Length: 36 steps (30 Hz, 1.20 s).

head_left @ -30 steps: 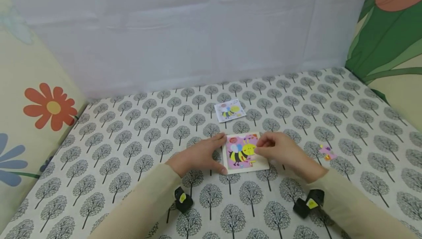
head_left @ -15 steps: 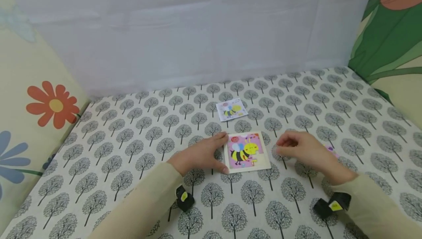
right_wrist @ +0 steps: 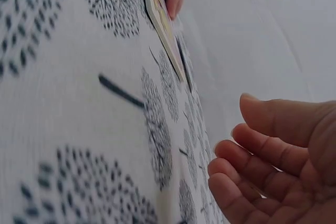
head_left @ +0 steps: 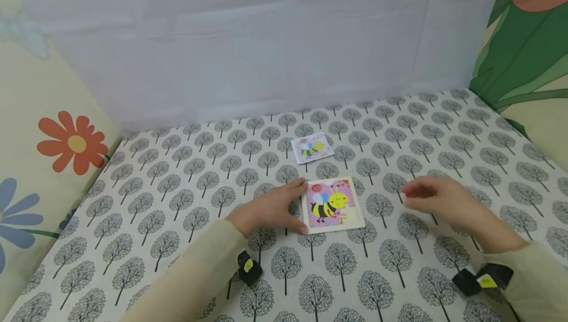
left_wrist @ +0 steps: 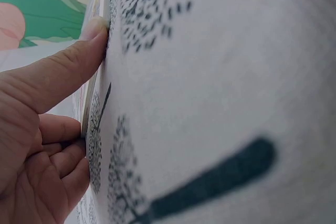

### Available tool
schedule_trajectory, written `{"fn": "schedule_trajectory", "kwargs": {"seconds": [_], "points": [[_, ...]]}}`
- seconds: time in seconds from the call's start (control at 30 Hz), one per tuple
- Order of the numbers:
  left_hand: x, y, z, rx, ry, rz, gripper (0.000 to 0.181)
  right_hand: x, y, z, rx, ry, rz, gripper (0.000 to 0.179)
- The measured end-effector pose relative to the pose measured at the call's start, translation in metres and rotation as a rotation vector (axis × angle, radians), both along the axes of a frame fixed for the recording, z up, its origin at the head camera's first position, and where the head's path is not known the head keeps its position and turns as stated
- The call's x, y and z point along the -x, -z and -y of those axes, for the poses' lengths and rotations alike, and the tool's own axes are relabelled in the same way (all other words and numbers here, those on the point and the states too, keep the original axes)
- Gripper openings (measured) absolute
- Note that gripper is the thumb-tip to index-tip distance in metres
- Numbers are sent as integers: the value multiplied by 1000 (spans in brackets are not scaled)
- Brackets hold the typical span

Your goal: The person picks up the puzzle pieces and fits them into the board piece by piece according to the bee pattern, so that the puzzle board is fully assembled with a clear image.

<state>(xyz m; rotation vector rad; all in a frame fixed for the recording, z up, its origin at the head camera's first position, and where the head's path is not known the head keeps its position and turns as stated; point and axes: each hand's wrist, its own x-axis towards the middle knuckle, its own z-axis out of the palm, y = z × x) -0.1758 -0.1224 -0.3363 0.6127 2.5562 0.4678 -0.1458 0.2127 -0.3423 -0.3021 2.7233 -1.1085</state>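
A square bee jigsaw puzzle in a pale frame point(head_left: 334, 205) lies flat on the cloth in the head view. Its lower right part shows bare board with a small yellow bit. My left hand point(head_left: 270, 207) holds the frame's left side, thumb at the near corner and fingers at the far one. In the left wrist view, the thumb point(left_wrist: 94, 30) and curled fingers touch the frame's edge. My right hand point(head_left: 452, 208) hovers to the right of the puzzle, fingers loosely bent and nothing seen between them. The right wrist view shows the same bare fingers point(right_wrist: 247, 166) apart from the cloth.
Behind the puzzle lies a paper card point(head_left: 312, 148) with the same bee picture. The table has a tree-print cloth point(head_left: 199, 243). A white curtain point(head_left: 266, 51) hangs at the back, and flower-print panels point(head_left: 73, 144) stand at both sides.
My right hand has moved off the puzzle to the right, now covering where loose pink pieces lay. The left hand stays on the frame.
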Motion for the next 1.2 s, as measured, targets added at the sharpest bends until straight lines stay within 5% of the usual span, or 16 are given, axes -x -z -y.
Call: {"fn": "schedule_trajectory", "kwargs": {"seconds": [0.73,1.2], "points": [[-1,-1,0,4,-5,6,102,-2,13,-56,-77,126,61,69],[-1,-1,0,9,-5,-1,102,0,18,-63,-126,117,68,67]]}}
